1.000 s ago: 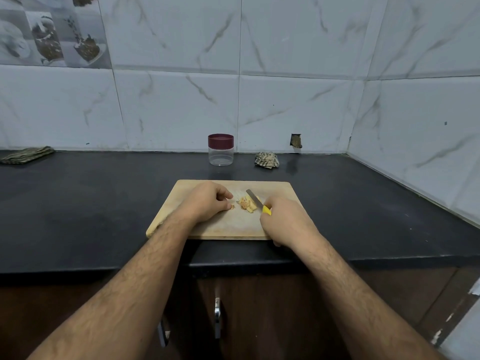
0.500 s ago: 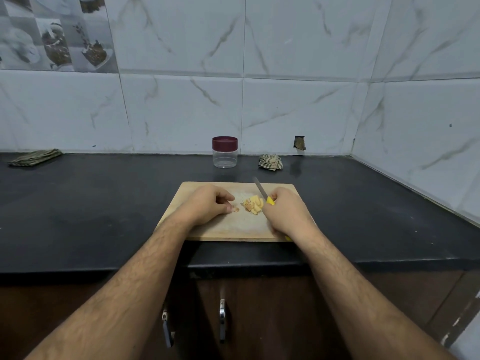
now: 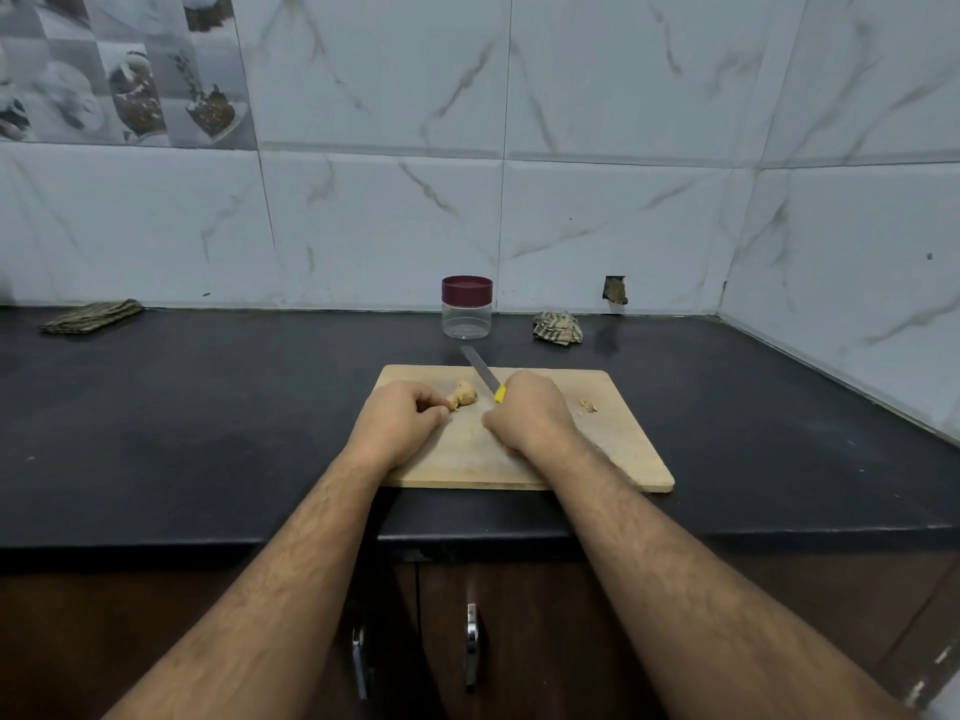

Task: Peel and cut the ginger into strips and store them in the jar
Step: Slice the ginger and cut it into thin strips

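The cutting step appears to be in hand: the left hand [image 3: 402,418] pinches the near end of a small, knobbly tan piece of ginger [image 3: 464,394] against the pale wooden cutting board [image 3: 631,449], while the right hand [image 3: 524,414], fingers curled tight, grips the yellow-handled steel knife [image 3: 485,377], whose blade points away just right of the ginger, not touching it. The next move likely calls for bringing the blade onto the ginger, clear of the fingertips; the clear, maroon-lidded plastic jar [image 3: 466,307] stands closed beyond the board, and a few small ginger scraps [image 3: 588,405] lie right of the knife hand.
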`<state>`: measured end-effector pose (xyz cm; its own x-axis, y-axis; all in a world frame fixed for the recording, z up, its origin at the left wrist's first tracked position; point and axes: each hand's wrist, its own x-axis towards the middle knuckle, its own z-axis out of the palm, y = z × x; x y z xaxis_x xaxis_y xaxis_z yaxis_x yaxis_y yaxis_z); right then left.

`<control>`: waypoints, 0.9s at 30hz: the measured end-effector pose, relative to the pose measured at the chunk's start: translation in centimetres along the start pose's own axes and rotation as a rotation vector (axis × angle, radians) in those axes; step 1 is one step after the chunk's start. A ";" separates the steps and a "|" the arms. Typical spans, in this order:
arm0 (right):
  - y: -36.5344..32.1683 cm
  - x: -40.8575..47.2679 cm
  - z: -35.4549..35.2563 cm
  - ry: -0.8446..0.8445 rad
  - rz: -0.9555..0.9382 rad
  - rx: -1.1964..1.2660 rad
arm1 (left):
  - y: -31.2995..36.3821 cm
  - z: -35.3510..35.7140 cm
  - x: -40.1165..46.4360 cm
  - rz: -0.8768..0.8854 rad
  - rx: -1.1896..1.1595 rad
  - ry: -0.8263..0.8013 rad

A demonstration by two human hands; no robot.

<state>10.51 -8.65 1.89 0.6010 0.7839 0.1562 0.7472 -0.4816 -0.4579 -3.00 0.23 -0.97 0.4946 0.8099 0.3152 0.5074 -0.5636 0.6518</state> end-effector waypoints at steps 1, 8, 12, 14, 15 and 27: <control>-0.2 0.0 0.2 0.004 -0.008 -0.035 | 0.0 0.0 0.0 -0.002 0.002 0.001; 0.0 1.6 -1.4 0.069 -0.032 -0.010 | -0.1 0.1 -0.1 -0.010 0.007 0.023; 2.5 3.8 -3.3 0.107 0.056 0.028 | 0.5 0.1 -0.3 -0.006 0.042 0.033; 3.7 4.4 -3.4 0.120 0.093 -0.011 | 0.5 0.2 -0.4 -0.005 0.054 0.039; 4.1 4.6 -3.3 0.124 0.102 -0.033 | 0.5 0.1 -0.4 -0.005 0.060 0.038; 4.2 4.4 -3.9 0.108 0.054 -0.016 | 0.4 0.0 -0.3 -0.006 0.081 0.022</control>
<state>17.42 -8.75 4.09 0.6665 0.7106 0.2254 0.7172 -0.5287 -0.4541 -2.98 -0.22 -0.79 0.4765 0.8162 0.3268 0.5665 -0.5693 0.5959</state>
